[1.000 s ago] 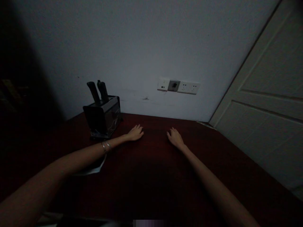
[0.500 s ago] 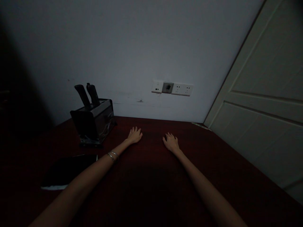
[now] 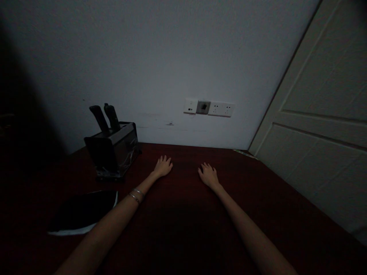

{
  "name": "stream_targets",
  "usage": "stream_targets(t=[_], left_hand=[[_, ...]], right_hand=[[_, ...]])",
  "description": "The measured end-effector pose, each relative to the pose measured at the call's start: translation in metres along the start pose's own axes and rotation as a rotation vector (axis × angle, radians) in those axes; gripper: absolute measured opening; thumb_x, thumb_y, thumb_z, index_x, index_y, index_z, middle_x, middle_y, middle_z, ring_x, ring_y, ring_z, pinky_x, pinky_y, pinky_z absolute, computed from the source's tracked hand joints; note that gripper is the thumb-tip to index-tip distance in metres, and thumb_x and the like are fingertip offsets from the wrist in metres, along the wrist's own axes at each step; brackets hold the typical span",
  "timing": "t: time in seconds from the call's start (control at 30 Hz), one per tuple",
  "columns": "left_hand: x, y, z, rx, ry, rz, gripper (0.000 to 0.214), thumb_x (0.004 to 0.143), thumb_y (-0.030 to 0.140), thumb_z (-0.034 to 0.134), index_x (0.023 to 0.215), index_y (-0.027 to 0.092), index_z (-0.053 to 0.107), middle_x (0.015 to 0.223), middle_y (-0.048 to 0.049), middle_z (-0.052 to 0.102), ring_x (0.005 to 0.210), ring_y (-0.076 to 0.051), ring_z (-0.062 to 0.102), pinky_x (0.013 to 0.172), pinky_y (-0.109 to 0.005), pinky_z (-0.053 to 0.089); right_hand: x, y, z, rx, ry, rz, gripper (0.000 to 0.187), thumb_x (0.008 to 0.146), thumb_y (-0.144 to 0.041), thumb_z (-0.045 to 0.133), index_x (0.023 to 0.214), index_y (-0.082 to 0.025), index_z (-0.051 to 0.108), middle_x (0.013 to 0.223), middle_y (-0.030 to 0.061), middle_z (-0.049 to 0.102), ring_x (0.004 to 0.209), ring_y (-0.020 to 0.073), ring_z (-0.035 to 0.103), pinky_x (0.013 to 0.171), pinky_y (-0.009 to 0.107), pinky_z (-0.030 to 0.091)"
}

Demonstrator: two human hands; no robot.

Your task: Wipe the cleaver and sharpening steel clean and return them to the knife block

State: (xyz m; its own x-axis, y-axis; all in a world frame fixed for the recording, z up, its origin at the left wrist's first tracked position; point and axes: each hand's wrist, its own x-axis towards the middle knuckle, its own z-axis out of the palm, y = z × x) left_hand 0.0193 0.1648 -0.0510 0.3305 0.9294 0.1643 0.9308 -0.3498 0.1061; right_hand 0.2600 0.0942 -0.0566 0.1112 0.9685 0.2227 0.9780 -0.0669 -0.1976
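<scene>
Palm down on the dark red tabletop [image 3: 183, 191], my left hand [image 3: 163, 166] lies with its fingers spread and holds nothing. My right hand [image 3: 208, 175] rests the same way a short distance to the right, fingers apart. To the left of my left hand stands a knife block [image 3: 116, 149], dark with a metallic top, and two black handles [image 3: 99, 118] stick up from it. A flat black item with a pale edge, perhaps a notebook [image 3: 86, 210], lies partly behind my left forearm, which wears silvery bangles.
A wall with sockets and switches [image 3: 209, 107] rises behind the table. On the right is a pale panelled door [image 3: 321, 152]. A thin printed strip [image 3: 245, 154] lies at the table's back right corner. The far left is too dark to make out.
The whole view has shifted very slightly, and my left forearm sits a little further right, so more of the flat black item shows. Both hands stay in place on the table.
</scene>
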Motion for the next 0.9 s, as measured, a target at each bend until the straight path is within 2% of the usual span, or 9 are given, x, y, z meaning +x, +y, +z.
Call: stream_targets(t=[0.4,0.63,0.8,0.83,0.9], left_hand=[[0.002,-0.002,0.004,0.007,-0.002,-0.006,0.054,0.089,0.04,0.024,0.135,0.013,0.034,0.142,-0.018,0.028,0.132,-0.034,0.02,0.103,-0.047,0.02],[-0.004,0.0,-0.001,-0.023,-0.004,-0.007,0.055,0.089,0.04,0.025,0.135,0.011,0.033,0.142,-0.0196,0.027,0.132,-0.034,0.018,0.103,-0.048,0.019],[-0.013,0.005,-0.015,-0.083,0.067,-0.002,0.06,0.087,0.035,0.034,0.14,0.011,0.018,0.144,-0.0173,0.023,0.133,-0.031,0.018,0.103,-0.045,0.021],[-0.015,0.007,-0.019,-0.097,0.092,0.004,0.058,0.087,0.033,0.035,0.139,0.011,0.022,0.144,-0.0159,0.025,0.133,-0.029,0.019,0.104,-0.043,0.021],[-0.018,0.011,-0.03,-0.13,0.134,0.01,0.045,0.088,0.03,0.034,0.129,0.012,0.041,0.136,-0.0145,0.041,0.13,-0.025,0.03,0.103,-0.039,0.026]], right_hand=[[-0.001,-0.001,-0.002,-0.016,0.0,-0.003,0.051,0.088,-0.038,0.027,0.128,-0.011,0.044,0.139,0.0123,0.038,0.129,0.0253,0.029,0.103,0.044,0.019],[-0.002,-0.002,-0.001,-0.025,-0.002,-0.001,0.052,0.088,-0.037,0.027,0.129,-0.01,0.043,0.139,0.0122,0.038,0.129,0.0262,0.03,0.103,0.045,0.02],[-0.001,-0.003,0.001,-0.031,-0.006,0.007,0.052,0.087,-0.037,0.028,0.128,-0.01,0.044,0.139,0.0122,0.038,0.129,0.0269,0.03,0.103,0.046,0.02],[0.0,-0.003,0.001,-0.032,-0.008,0.007,0.052,0.087,-0.037,0.028,0.128,-0.01,0.044,0.139,0.0122,0.038,0.129,0.0268,0.03,0.103,0.046,0.02],[0.0,-0.003,0.001,-0.037,-0.013,0.006,0.052,0.087,-0.036,0.029,0.129,-0.01,0.044,0.139,0.0121,0.038,0.129,0.0267,0.03,0.103,0.046,0.02]])
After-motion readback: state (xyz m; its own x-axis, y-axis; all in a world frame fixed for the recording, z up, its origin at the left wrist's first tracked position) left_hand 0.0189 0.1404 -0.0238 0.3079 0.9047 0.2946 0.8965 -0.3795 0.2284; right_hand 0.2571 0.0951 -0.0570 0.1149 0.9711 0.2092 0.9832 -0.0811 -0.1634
